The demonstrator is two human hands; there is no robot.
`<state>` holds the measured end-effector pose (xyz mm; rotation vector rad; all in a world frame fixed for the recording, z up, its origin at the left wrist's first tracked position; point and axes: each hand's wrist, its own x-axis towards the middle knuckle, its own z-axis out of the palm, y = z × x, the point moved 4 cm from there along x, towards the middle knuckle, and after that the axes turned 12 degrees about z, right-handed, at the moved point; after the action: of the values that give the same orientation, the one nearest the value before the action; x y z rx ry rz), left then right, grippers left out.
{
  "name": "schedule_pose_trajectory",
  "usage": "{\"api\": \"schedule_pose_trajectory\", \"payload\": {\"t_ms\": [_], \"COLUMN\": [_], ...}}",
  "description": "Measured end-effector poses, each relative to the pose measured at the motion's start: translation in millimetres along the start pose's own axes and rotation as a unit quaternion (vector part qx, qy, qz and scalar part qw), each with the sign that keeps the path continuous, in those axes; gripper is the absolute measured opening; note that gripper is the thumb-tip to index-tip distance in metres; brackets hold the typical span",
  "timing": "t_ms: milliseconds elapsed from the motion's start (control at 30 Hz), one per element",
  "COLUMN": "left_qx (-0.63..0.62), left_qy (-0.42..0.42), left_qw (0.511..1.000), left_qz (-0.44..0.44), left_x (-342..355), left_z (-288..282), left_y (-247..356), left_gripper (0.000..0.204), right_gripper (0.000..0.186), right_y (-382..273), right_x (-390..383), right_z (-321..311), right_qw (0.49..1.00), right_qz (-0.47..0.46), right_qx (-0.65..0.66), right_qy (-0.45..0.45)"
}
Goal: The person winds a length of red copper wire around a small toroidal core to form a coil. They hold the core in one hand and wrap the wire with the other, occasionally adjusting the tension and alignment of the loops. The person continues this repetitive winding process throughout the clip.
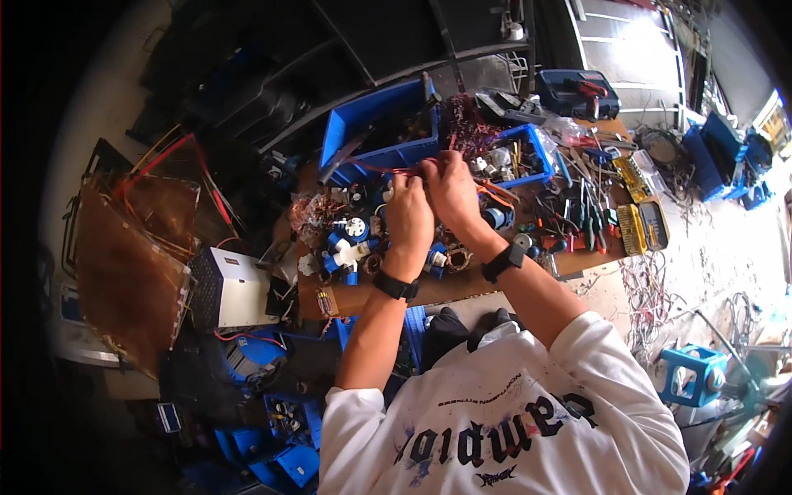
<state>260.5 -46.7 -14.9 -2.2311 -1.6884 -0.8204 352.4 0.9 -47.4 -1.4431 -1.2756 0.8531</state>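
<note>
My left hand point(411, 213) and my right hand point(453, 191) are close together above the far middle of the workbench, both with fingers bent and closed. Between and beside the fingertips runs a thin red wire point(381, 170), which trails off to the left in front of a large blue bin. The hands cover part of it, and its ends are hard to make out. An orange-handled tool point(497, 195) lies just right of my right hand. White and blue plug fittings point(353, 252) sit on the bench left of my left wrist.
The large blue bin point(338, 136) and a smaller blue tray point(540, 157) of parts stand at the back, with a tangled dark-red wire bundle point(467, 120) between them. Screwdrivers and pliers point(587, 213) crowd the right side, beside a yellow bit case point(631, 228). A white box point(246, 290) stands left.
</note>
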Motion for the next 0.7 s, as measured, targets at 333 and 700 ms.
{"api": "schedule_pose_trajectory", "payload": {"t_ms": [333, 700], "left_qx": [-0.028, -0.135], "left_qy": [-0.027, 0.117], "left_qw": [0.998, 0.976], "left_qz": [-0.058, -0.128], "left_x": [3, 20], "left_z": [24, 11], "left_y": [-21, -20], "left_gripper": [0.019, 0.017], "right_gripper": [0.044, 0.041], "right_y": [9, -5], "right_x": [16, 51], "right_z": [11, 13], "right_qw": [0.999, 0.996], "right_qz": [-0.037, -0.046], "right_qx": [0.002, 0.080], "right_qy": [-0.036, -0.016]}}
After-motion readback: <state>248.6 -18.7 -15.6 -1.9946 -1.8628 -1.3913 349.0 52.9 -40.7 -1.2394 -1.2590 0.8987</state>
